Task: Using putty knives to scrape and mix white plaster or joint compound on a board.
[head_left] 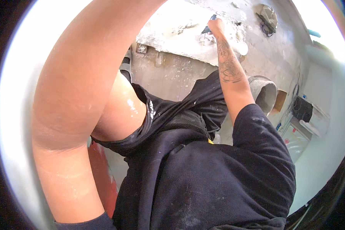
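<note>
My right hand [216,26] is closed round a small trowel [206,30] with a dark blade, low over a white-coated board [172,44]. White paste and lumps lie about the blade. Whether the blade touches the paste, I cannot tell. My left arm [73,84] crosses the left side of the view and runs out at the top edge, so its hand is hidden from view.
A small block [142,48] sits at the board's near edge. Right of it stands a round white-smeared bucket [264,92] beside a brown box [278,101]. A crumpled bag [267,19] lies on the grey floor [165,73]. Cables and a dark case [302,110] are by the wall.
</note>
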### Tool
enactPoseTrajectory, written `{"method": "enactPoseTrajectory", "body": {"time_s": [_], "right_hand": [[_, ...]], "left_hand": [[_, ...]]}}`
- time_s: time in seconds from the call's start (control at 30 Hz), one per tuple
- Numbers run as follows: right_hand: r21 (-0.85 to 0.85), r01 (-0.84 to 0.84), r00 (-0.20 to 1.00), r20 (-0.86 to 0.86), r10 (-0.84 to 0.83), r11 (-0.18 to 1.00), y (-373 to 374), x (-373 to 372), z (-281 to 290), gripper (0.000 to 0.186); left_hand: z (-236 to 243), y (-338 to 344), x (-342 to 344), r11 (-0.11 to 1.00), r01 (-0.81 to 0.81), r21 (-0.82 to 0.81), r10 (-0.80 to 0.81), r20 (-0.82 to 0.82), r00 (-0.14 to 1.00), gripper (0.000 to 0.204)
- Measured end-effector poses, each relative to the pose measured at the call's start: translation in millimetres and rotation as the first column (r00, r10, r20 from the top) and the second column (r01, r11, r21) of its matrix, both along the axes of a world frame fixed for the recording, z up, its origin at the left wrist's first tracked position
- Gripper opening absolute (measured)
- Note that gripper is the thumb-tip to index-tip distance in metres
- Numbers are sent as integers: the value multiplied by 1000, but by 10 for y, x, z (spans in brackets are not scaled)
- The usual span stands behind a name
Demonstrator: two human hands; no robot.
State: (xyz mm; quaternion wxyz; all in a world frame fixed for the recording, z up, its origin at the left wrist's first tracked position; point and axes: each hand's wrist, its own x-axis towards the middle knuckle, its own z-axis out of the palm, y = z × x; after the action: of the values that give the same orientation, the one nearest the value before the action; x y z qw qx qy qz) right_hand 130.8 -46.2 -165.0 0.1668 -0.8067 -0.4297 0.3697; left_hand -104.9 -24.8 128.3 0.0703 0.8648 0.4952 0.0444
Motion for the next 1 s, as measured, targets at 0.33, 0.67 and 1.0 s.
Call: {"method": "enactPoseTrajectory", "body": {"time_s": [0.33, 0.67, 1.0], "right_hand": [[-301, -850, 142, 659, 738, 433, -730, -273, -381, 13], [0, -822, 420, 675, 607, 570, 148, 322, 2, 22], [-81, -893, 338, 532, 777, 444, -431, 378, -88, 25]], "left_hand": [[70, -48, 87, 998, -17, -59, 13, -63, 998, 30], [-48, -15, 89, 997, -32, -65, 32, -6, 999, 25], [-31, 36, 71, 998, 45, 49, -42, -72, 997, 24]]}}
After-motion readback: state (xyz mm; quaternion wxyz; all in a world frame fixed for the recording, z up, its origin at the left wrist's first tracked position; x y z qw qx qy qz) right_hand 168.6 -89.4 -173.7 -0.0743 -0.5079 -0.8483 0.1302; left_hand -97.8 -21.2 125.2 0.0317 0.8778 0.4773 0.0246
